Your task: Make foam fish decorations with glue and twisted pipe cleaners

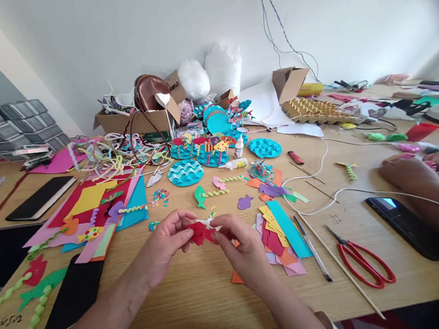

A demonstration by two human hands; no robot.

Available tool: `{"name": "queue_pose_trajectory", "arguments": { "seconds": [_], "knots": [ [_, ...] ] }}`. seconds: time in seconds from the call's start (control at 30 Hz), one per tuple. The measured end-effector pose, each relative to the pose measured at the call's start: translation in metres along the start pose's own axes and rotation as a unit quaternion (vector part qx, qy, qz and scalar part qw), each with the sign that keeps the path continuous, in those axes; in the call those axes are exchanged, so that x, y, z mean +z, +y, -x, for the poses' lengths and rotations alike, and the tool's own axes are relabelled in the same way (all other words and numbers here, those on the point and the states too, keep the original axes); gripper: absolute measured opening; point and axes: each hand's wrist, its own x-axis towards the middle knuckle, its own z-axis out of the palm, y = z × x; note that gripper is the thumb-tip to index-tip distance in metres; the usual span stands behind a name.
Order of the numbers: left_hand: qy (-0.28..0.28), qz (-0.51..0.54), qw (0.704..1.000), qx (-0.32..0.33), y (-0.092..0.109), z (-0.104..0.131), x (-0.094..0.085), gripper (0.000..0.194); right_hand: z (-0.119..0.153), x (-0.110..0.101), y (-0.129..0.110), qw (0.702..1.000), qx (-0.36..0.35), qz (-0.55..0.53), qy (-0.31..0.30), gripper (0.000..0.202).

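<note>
Between my two hands, above the table's front middle, is a red paper fish cutout (203, 233) with a white piece behind it. My left hand (174, 233) pinches its left end between thumb and fingers. The right end is gripped by my right hand (236, 235). Just beyond lie a green paper fish (200, 197) and a pink paper fish (218, 182), each with a twisted yellow-green strip. A purple paper fish (245, 202) rests farther right. Near my right hand is a pile of coloured paper scraps (275, 239).
Red-handled scissors (365, 264), a pen (313, 248) and a long stick (340, 266) lie to the right. A white cord (321, 170) loops across the table. Another person's hand (410, 172) works by a phone (407, 224). Glue bottles (238, 147) stand by blue discs (185, 173).
</note>
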Motion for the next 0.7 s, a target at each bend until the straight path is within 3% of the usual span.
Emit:
{"name": "queue_pose_trajectory", "arguments": {
  "seconds": [0.1, 0.2, 0.43, 0.57, 0.7],
  "knots": [
    [0.042, -0.078, 0.995, 0.052, -0.001, 0.001, 0.001, 0.025, 0.002, 0.003, 0.001, 0.974, 0.174, -0.143, -0.016, 0.015],
    [0.057, -0.124, 0.988, 0.078, -0.004, 0.001, 0.002, 0.022, 0.002, 0.009, 0.000, 0.928, 0.261, -0.263, -0.043, 0.027],
    [0.030, -0.155, 0.983, 0.089, -0.007, 0.012, -0.002, 0.022, -0.003, 0.020, 0.000, 0.880, 0.311, -0.358, -0.023, 0.030],
    [0.020, -0.200, 0.976, 0.079, -0.007, 0.018, -0.011, 0.018, -0.004, 0.024, 0.005, 0.895, 0.315, -0.311, -0.058, 0.025],
    [-0.043, -0.250, 0.966, 0.053, -0.025, 0.016, -0.023, 0.009, 0.002, 0.032, 0.008, 0.920, 0.315, -0.202, -0.112, 0.013]
  ]
}}
